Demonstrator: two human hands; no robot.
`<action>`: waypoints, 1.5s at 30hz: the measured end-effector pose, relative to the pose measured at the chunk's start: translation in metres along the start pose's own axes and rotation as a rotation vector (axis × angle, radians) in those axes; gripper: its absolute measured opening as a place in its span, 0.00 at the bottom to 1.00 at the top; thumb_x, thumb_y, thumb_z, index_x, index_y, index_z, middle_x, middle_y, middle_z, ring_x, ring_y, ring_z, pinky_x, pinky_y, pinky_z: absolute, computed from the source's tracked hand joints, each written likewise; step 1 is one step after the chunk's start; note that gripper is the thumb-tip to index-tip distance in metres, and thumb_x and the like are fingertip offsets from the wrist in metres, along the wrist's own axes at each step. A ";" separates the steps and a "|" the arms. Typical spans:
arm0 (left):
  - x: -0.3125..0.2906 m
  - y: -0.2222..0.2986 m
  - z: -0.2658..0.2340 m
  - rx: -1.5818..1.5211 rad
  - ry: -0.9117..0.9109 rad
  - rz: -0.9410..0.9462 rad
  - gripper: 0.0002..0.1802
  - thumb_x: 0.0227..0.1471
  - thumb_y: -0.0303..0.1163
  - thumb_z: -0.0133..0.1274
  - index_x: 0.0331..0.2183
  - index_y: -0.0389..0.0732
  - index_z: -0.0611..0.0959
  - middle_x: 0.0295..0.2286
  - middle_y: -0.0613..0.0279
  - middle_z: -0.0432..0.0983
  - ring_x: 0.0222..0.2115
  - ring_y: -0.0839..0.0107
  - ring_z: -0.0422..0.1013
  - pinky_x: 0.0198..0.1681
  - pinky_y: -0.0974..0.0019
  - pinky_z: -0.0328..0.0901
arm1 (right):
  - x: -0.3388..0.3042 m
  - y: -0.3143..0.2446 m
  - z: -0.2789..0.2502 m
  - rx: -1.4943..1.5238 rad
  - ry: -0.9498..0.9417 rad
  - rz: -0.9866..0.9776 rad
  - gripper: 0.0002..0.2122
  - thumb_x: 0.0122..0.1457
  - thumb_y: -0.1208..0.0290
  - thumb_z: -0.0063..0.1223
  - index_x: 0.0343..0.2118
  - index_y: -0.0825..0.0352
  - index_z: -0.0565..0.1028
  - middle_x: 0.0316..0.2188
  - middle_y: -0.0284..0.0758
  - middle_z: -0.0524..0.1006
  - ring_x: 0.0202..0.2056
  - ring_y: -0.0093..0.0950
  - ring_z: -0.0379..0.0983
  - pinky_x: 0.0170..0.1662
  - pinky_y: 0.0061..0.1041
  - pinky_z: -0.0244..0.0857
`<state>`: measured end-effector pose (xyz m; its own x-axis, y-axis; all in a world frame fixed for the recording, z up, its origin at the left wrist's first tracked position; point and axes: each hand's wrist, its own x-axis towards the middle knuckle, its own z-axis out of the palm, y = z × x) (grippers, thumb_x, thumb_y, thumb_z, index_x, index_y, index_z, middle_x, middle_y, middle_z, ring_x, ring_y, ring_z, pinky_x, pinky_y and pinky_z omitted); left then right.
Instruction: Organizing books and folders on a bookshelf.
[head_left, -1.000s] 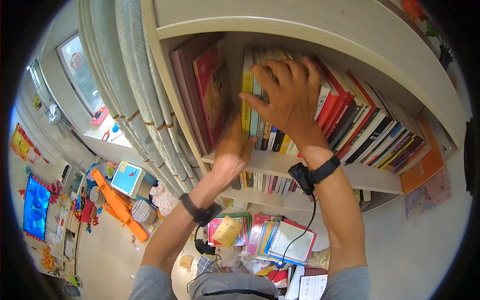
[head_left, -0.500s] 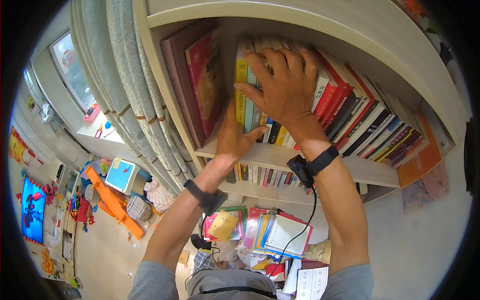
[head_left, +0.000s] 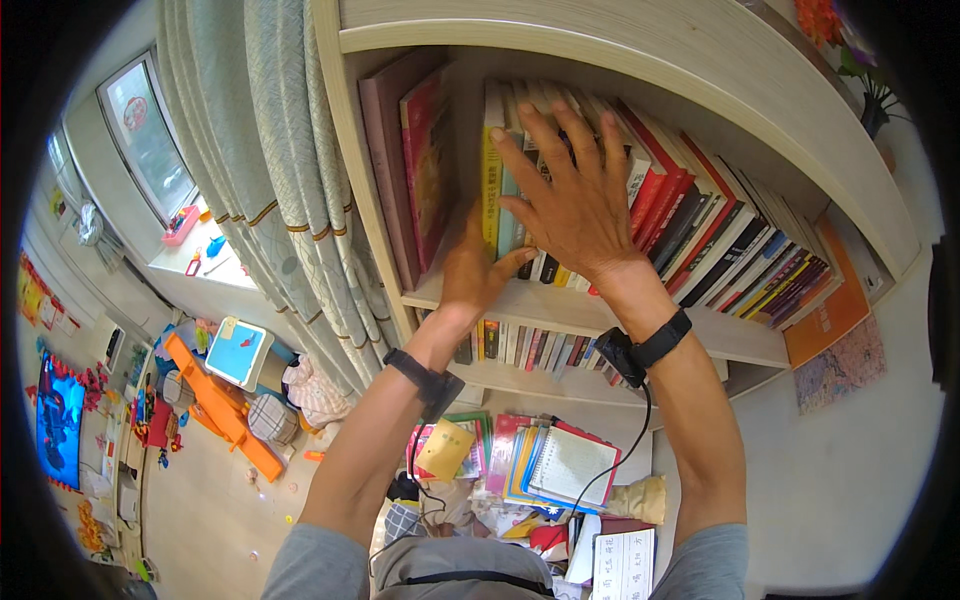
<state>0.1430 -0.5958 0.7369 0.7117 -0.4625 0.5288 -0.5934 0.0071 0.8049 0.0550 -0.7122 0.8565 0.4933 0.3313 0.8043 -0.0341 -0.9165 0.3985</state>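
Observation:
A row of upright books stands on the bookshelf (head_left: 560, 290), with a yellow-spined book (head_left: 491, 190) at its left end and a pale teal book (head_left: 511, 205) beside it. My left hand (head_left: 474, 270) reaches in at the row's left end, its fingers stretched along the side of the yellow book and partly hidden. Its thumb points right across the lower spines. My right hand (head_left: 580, 205) lies over the row with its fingers spread toward the book tops. Left of a gap, a large pink-red book (head_left: 424, 165) leans against a mauve one (head_left: 388, 170).
More books (head_left: 550, 350) fill the shelf below. Notebooks (head_left: 570, 468) and folders are piled beneath the shelf. A grey-green curtain (head_left: 300, 180) hangs close on the left. An orange folder (head_left: 826, 305) sticks out at the row's right end. Cables run from both wrist straps.
My right hand has flattened and spread its fingers further over the books. My left hand stays at the yellow book. The whole view has shifted slightly.

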 end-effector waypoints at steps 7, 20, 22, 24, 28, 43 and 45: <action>-0.006 0.004 -0.003 0.036 0.001 0.007 0.53 0.48 0.42 0.70 0.64 0.33 0.58 0.47 0.38 0.77 0.49 0.48 0.75 0.50 0.56 0.69 | 0.017 -0.006 0.012 -0.035 0.009 -0.093 0.26 0.52 0.52 0.64 0.55 0.50 0.75 0.59 0.32 0.70 0.61 0.37 0.63 0.67 0.50 0.45; 0.002 -0.018 -0.008 0.310 -0.007 0.069 0.46 0.47 0.42 0.70 0.60 0.34 0.66 0.43 0.41 0.80 0.45 0.52 0.78 0.48 0.56 0.71 | 0.013 0.012 0.028 -0.083 0.094 -0.218 0.24 0.59 0.50 0.58 0.56 0.56 0.74 0.57 0.40 0.70 0.58 0.43 0.64 0.64 0.51 0.50; 0.001 -0.017 -0.005 0.248 -0.045 0.083 0.44 0.48 0.43 0.70 0.59 0.34 0.66 0.42 0.42 0.81 0.44 0.54 0.79 0.48 0.57 0.72 | 0.012 0.016 0.029 -0.053 0.119 -0.222 0.24 0.59 0.51 0.57 0.55 0.56 0.74 0.56 0.40 0.70 0.58 0.42 0.64 0.64 0.51 0.49; -0.003 -0.013 -0.007 0.205 -0.074 0.098 0.43 0.49 0.44 0.69 0.58 0.34 0.67 0.41 0.43 0.81 0.43 0.56 0.79 0.47 0.57 0.72 | 0.005 0.014 0.030 -0.110 0.160 -0.234 0.24 0.60 0.51 0.57 0.57 0.55 0.73 0.57 0.40 0.70 0.59 0.42 0.63 0.66 0.50 0.48; -0.007 -0.003 -0.009 0.056 -0.155 0.163 0.55 0.49 0.31 0.69 0.66 0.31 0.50 0.58 0.39 0.67 0.59 0.58 0.65 0.60 0.59 0.63 | -0.004 0.008 0.041 -0.137 0.192 -0.197 0.25 0.60 0.54 0.56 0.60 0.54 0.71 0.62 0.40 0.67 0.64 0.42 0.59 0.68 0.49 0.44; -0.005 0.001 -0.003 -0.082 -0.187 0.044 0.42 0.55 0.22 0.61 0.64 0.33 0.56 0.52 0.47 0.74 0.50 0.64 0.72 0.52 0.64 0.72 | -0.242 -0.066 -0.029 0.273 -0.126 0.367 0.18 0.51 0.75 0.62 0.47 0.65 0.77 0.52 0.42 0.75 0.55 0.44 0.68 0.58 0.43 0.62; -0.002 0.004 -0.003 -0.173 -0.265 -0.068 0.41 0.55 0.20 0.60 0.64 0.33 0.56 0.53 0.46 0.73 0.52 0.61 0.72 0.53 0.62 0.71 | -0.273 -0.082 -0.047 0.223 -0.156 0.398 0.18 0.51 0.75 0.62 0.47 0.66 0.77 0.52 0.43 0.75 0.55 0.44 0.68 0.59 0.44 0.61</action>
<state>0.1401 -0.5920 0.7398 0.6112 -0.6816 0.4023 -0.4594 0.1085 0.8816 -0.1183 -0.7168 0.6248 0.6047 -0.0769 0.7927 -0.0679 -0.9967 -0.0450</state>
